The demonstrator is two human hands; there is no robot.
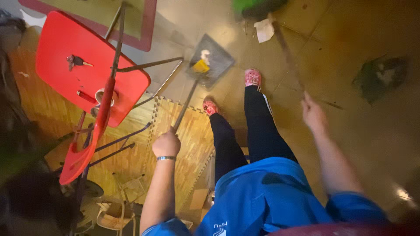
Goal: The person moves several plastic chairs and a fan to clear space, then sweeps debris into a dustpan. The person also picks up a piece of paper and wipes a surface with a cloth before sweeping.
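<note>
Fingers of the left hand (166, 144) are curled shut around the upper end of the dustpan handle (184, 107). Fingers of the right hand (313, 114) are closed around the broom handle (286, 51), with one finger raised along the shaft. A metal bracelet (166, 158) sits on the left wrist.

The dustpan handle runs as a straight long axis from the left fist up and to the right, ending at the grey dustpan (211, 61). The pan rests flat on the floor ahead of the feet, its open side facing away from the person toward the upper right. A yellow scrap (201, 66) and a white scrap (204, 54) lie in the pan.

The broom handle slopes from the right hand up and to the left to the green broom head (249, 5) at the top edge, which is blurred. A piece of white paper (264, 29) lies on the floor just beside the head.

Pink shoes (252, 77) stand on brown glossy tiles (345, 65). A wood-pattern foam mat (192, 131) covers the floor at left. A red chair (83, 65), set on its side, stands on that mat well apart from the pan. A dark patch (379, 78) marks the tiles at right
</note>
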